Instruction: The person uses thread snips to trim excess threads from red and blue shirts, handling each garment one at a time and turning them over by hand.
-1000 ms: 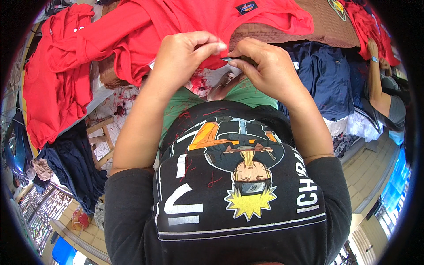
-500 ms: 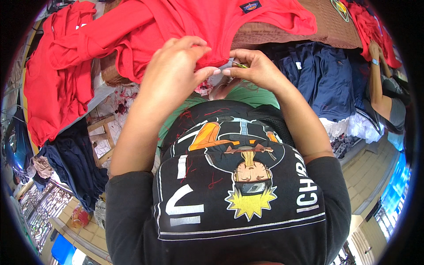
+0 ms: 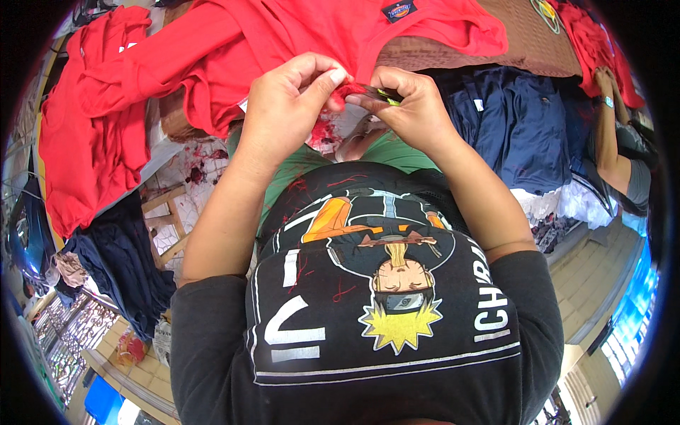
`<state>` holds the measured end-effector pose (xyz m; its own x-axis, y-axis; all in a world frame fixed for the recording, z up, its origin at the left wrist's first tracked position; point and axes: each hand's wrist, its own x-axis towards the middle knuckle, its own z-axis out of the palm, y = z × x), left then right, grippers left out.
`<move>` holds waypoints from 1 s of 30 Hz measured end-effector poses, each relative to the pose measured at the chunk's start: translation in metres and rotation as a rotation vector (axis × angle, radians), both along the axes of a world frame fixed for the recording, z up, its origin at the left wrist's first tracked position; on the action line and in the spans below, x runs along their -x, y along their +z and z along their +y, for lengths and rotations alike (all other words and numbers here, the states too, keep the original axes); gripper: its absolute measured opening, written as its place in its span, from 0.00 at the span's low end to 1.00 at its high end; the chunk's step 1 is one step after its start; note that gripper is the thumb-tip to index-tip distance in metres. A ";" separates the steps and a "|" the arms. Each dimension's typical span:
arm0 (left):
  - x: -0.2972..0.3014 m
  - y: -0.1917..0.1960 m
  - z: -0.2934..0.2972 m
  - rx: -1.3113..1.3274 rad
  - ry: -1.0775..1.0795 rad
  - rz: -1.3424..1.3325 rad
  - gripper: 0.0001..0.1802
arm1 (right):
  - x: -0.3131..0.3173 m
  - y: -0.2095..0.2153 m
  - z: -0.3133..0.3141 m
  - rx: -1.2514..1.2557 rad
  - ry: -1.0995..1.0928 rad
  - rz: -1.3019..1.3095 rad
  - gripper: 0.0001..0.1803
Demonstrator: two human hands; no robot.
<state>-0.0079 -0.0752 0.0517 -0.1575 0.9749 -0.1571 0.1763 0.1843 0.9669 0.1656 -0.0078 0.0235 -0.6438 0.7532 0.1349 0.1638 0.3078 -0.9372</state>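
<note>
A red garment with a dark label at its neck lies spread before me, its near edge hanging toward my lap. My left hand pinches a bit of its red cloth between thumb and fingertips. Close on the right, my right hand is closed around small thread snips with yellow-green on the handle. The dark blades point left, right at the pinched cloth. Whether they touch a thread is too small to tell. Loose red threads cling to my black shirt.
Under the red garment is a brown patterned surface. Another red garment hangs at the left, above a dark navy one. Navy garments lie to the right. Beyond them another person's arm reaches to red cloth.
My left hand has closed from a loosely open pose onto the red cloth. My right hand has shifted slightly, bringing the snips up to that cloth.
</note>
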 end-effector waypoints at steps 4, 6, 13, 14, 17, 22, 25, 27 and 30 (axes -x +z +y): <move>-0.005 -0.004 0.004 -0.057 0.043 -0.130 0.08 | -0.001 0.003 0.001 -0.010 -0.034 -0.050 0.06; -0.005 -0.004 0.005 -0.063 0.035 -0.147 0.09 | -0.002 0.004 0.002 -0.059 -0.029 -0.023 0.06; -0.009 -0.009 0.004 -0.176 0.105 0.026 0.08 | -0.009 0.012 0.010 -0.067 0.056 -0.187 0.07; -0.009 -0.010 0.004 -0.205 0.118 0.120 0.08 | -0.011 0.017 0.011 -0.077 0.066 -0.185 0.07; -0.008 -0.006 0.002 -0.242 0.109 0.235 0.07 | -0.020 0.038 0.019 -0.187 0.073 -0.195 0.11; -0.013 -0.006 0.002 -0.326 0.090 0.283 0.08 | -0.009 0.034 0.023 -0.104 0.037 -0.048 0.11; -0.015 0.000 0.001 -0.275 0.101 0.369 0.08 | 0.000 0.030 0.019 -0.015 0.015 -0.163 0.06; -0.015 0.001 -0.001 -0.251 0.111 0.420 0.08 | 0.002 0.030 0.018 0.004 0.034 -0.189 0.07; -0.013 -0.001 -0.001 -0.266 0.112 0.399 0.08 | 0.002 0.026 0.018 0.043 0.071 -0.163 0.07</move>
<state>0.0055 -0.0762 0.0503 -0.2612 0.9466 0.1890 0.5354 -0.0208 0.8444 0.1631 0.0099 0.0492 -0.7066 0.7076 -0.0068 0.2937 0.2845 -0.9126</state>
